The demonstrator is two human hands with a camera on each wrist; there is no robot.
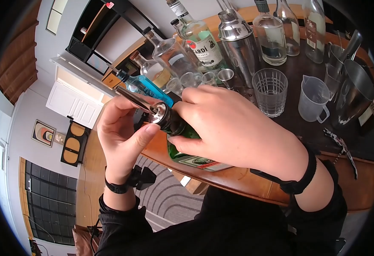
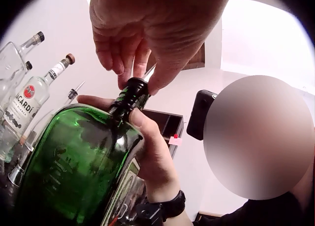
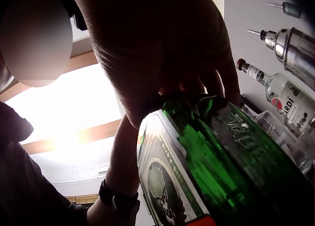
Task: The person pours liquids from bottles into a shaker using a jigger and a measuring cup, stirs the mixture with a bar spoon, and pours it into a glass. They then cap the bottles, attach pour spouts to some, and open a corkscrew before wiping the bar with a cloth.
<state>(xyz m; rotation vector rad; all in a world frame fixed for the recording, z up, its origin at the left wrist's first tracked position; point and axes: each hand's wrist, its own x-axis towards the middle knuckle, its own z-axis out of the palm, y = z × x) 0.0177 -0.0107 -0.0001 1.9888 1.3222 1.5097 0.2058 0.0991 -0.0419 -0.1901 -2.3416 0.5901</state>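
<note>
A green glass bottle (image 2: 69,162) with a stag label (image 3: 165,186) is held tilted in front of the body. My right hand (image 1: 234,123) grips it around the neck, thumb on the near side. At its mouth sits a metal pour spout (image 1: 156,112), which the thumb and fingers of my left hand (image 1: 125,134) pinch at the collar. In the left wrist view, the dark ribbed neck (image 2: 130,95) shows between the two hands. My right hand hides much of the bottle in the head view.
Behind the hands stand a blue bottle (image 1: 146,88), a rum bottle (image 1: 204,49), a steel shaker (image 1: 240,47) and several small glasses. To the right are a cut-glass tumbler (image 1: 270,91), a plastic measuring jug (image 1: 313,100), a steel tin (image 1: 353,96) and a corkscrew (image 1: 343,149).
</note>
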